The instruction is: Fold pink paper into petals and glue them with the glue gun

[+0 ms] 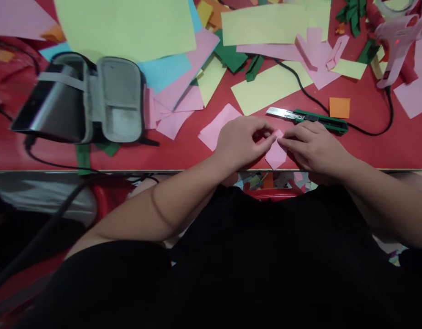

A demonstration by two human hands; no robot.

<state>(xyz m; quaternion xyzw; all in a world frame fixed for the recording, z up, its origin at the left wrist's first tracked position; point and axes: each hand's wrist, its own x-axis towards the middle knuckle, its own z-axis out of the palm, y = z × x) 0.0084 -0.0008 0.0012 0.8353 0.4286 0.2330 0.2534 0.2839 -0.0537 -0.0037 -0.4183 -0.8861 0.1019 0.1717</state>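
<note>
A small folded piece of pink paper (pixel 276 155) lies at the table's front edge, its lower end coming to a point. My left hand (pixel 243 139) pinches its upper left side between thumb and fingertips. From the other side, the fingers of my right hand (pixel 308 145) close on its upper right edge. A green utility knife (pixel 320 121), blade out and pointing left, rests just beyond my right hand. Partly under my left hand is a stack of pink paper squares (pixel 221 125). An orange paper square (pixel 339 108) sits beside the knife.
A pink glue gun (pixel 397 43) with a black cord stands at the right back. At the left, an open grey-lined case (pixel 123 100) holds a silver device (pixel 58 107) with a cable. Yellow paper sheets (pixel 128 27) and folded green paper pieces (pixel 254 67) cover the back of the red table.
</note>
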